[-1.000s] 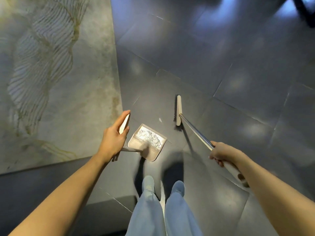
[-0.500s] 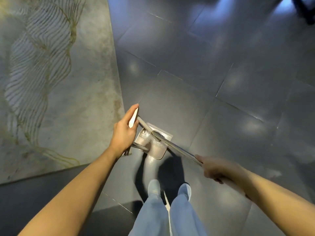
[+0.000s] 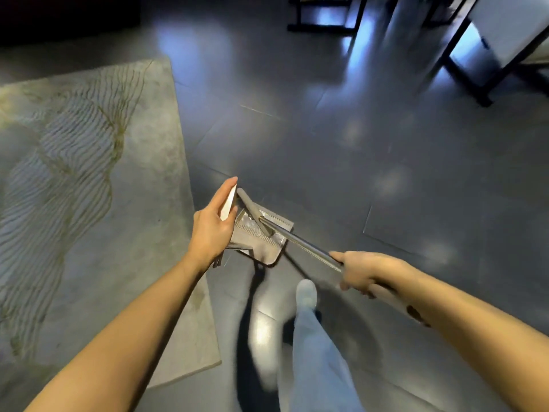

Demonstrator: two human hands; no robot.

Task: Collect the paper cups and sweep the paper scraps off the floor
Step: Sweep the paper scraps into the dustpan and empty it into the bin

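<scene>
Chg vs 1.0 s ago: broom head [image 3: 252, 208] was on the tiles, apart to the R of the dustpan [image 3: 269, 250]; now lies across the pan's mouth, same as 0.5 s ago. View swung up: furniture legs [image 3: 463, 63] now in at top R, near corner of the rug [image 3: 89, 188] now in sight.
L hand [image 3: 211, 230]: grips the pan's white handle [image 3: 228, 201]; thumb straight along it, fingers curled behind.
R hand [image 3: 364, 273]: fist round the broom pole [image 3: 300, 242], knuckles up; pole runs up-left from hand to head.
Dustpan: just off the rug's R edge, over the dark tile floor [image 3: 386, 162]. Resting on the floor or lifted, can't tell.
Scraps [image 3: 246, 223]: pale bits inside the pan, next to the broom head; blurred, no count possible.
Rug: L side of the floor, grey w/ yellowish line pattern; its R edge runs beside the L hand.
Legs: light jeans [image 3: 320, 352], pale shoe [image 3: 307, 292] on the tiles near the pan's back edge; other leg motion-blurred.
</scene>
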